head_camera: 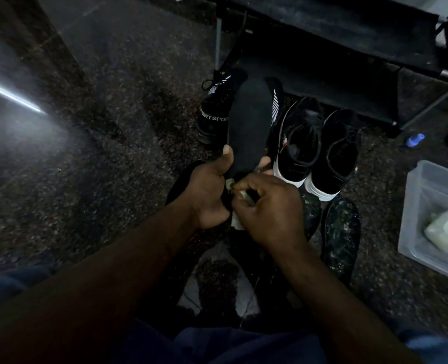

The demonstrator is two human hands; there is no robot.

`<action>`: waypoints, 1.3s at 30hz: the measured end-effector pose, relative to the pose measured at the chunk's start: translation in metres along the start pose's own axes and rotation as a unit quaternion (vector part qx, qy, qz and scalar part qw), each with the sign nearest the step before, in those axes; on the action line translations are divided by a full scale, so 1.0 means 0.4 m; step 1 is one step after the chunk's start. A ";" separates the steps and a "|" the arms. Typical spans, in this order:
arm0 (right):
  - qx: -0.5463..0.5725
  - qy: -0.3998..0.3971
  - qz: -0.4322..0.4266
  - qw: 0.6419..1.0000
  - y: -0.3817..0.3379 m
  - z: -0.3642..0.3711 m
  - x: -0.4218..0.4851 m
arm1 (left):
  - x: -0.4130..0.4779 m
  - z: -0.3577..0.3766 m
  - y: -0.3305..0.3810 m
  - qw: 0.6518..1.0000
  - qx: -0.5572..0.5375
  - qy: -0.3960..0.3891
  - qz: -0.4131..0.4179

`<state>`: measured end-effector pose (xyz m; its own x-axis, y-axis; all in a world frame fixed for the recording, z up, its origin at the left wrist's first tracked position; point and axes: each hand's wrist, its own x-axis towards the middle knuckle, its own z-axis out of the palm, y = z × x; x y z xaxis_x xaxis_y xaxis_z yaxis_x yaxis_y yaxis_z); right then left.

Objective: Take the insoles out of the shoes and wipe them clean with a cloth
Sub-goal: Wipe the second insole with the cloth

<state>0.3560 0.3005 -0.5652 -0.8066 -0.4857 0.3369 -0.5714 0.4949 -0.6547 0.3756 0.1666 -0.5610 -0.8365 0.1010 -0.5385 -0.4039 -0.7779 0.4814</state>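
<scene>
1. We judge the wiping step to be in hand. The left hand [207, 190] grips the black insole [249, 122] near its heel end and holds it up above the floor [112, 166], toe pointing away from us.
2. The right hand [270, 208] is curled round a pale cloth [237, 222] and pinches it against the heel end of the insole.
3. The next move, in our judgement, calls for the cloth to be drawn along the insole toward the toe while the left hand keeps it steady.
4. Behind the insole stand a pair of black sport shoes [213, 114] and, to their right, two black high-top shoes [299, 153] with white soles.
5. A speckled insole [341, 232] lies on the floor on the right. Beyond it is a clear plastic container [414, 219] holding a pale wad [446, 229].
6. A black rack [322, 48] stands behind the shoes. Nothing blocks the wiping stroke, though the light is dim.
</scene>
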 end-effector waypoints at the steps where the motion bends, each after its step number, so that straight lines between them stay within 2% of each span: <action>1: -0.037 0.012 0.000 0.999 0.008 -0.001 0.006 | 0.004 -0.001 -0.006 1.000 0.010 0.002 0.007; 5: -0.135 0.053 0.029 0.989 0.042 -0.007 0.028 | 0.023 -0.007 -0.032 0.997 0.053 0.044 0.041; 9: -0.087 0.066 0.083 0.991 0.075 -0.031 0.043 | 0.024 -0.003 -0.048 0.996 0.065 0.044 0.047; 12: -0.023 0.038 0.046 0.998 0.031 -0.016 0.017 | 0.022 -0.001 -0.036 0.997 0.043 0.038 0.060; 17: -0.026 -0.048 -0.023 0.998 -0.029 0.017 -0.016 | 0.019 -0.014 -0.012 0.996 0.003 0.047 0.069; 21: -0.079 0.000 0.026 0.997 0.027 -0.003 0.012 | 0.020 -0.011 -0.010 0.998 0.002 0.037 0.054; 24: -0.071 0.037 0.053 0.995 0.039 -0.011 0.015 | 0.025 -0.010 -0.014 0.998 0.010 0.040 0.057; 28: -0.036 -0.013 -0.003 0.999 -0.010 0.014 -0.014 | 0.022 -0.010 -0.007 0.996 -0.020 0.051 0.064; 30: -0.063 -0.022 -0.012 0.998 -0.012 0.018 -0.012 | 0.019 -0.010 -0.003 0.996 -0.024 0.057 0.064; 33: -0.105 0.042 0.026 0.993 0.029 -0.001 0.017 | 0.017 -0.005 -0.002 0.997 -0.013 0.050 0.065; 35: -0.082 0.064 0.041 0.994 0.043 -0.013 0.022 | 0.018 0.000 -0.004 0.997 -0.006 0.042 0.063; 37: -0.057 0.041 0.018 0.997 0.023 -0.005 0.006 | 0.021 0.002 -0.003 0.997 -0.016 0.044 0.057; 39: -0.037 -0.015 -0.012 0.999 -0.009 0.013 -0.016 | 0.021 -0.004 -0.001 0.997 -0.017 0.050 0.058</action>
<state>0.3639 0.2981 -0.5684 -0.7878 -0.5198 0.3304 -0.6015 0.5334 -0.5947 0.3692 0.1668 -0.5669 -0.8351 -0.0518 -0.5476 -0.2923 -0.8015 0.5217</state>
